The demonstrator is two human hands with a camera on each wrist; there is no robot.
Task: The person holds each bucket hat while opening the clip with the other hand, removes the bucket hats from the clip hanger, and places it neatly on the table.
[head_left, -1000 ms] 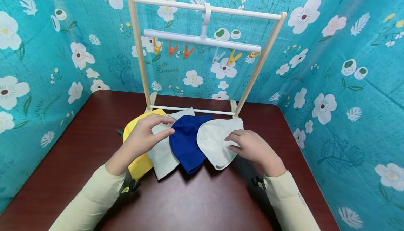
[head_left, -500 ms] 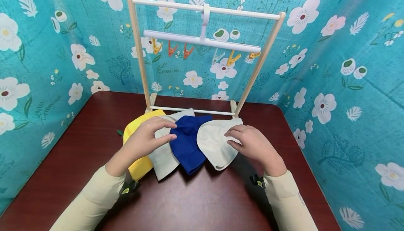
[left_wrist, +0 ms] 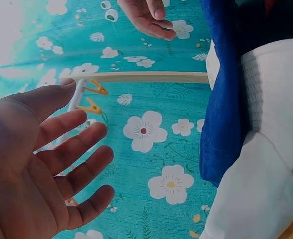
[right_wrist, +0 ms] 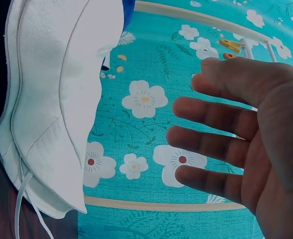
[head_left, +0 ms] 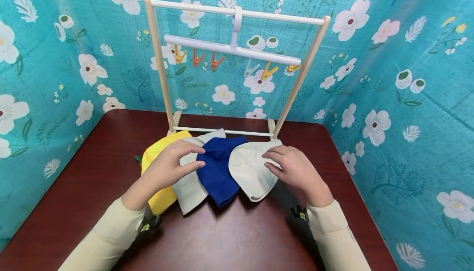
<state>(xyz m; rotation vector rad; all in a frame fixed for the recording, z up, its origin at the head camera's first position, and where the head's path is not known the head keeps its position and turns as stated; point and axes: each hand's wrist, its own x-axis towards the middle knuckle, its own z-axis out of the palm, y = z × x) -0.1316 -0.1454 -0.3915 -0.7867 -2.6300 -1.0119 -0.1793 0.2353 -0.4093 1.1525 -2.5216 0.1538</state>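
Note:
Four folded bucket hats would be several, and they lie overlapping in a row on the table: a yellow hat [head_left: 163,199], a light grey hat [head_left: 192,192], a blue hat [head_left: 219,176] and a white hat [head_left: 252,172]. My left hand [head_left: 171,162] hovers over the yellow and grey hats, thumb and fingers apart and holding nothing. Over the right part of the white hat, my right hand [head_left: 294,168] is held with relaxed, slightly bent fingers. In both wrist views a gap shows between the hand and the hats. The left palm [left_wrist: 27,174] faces inward.
Behind the hats stands a wooden rack [head_left: 157,57] with a white hanger [head_left: 233,49] on its top bar. Yellow, orange and pale clips, such as an orange clip [head_left: 216,61], hang from it. Flowered teal cloth [head_left: 389,98] encloses the dark red table [head_left: 229,238].
The head view has shifted slightly, so the scene sits a little further left and lower. Both hands stay nearly still above the hats, and the hats have not moved.

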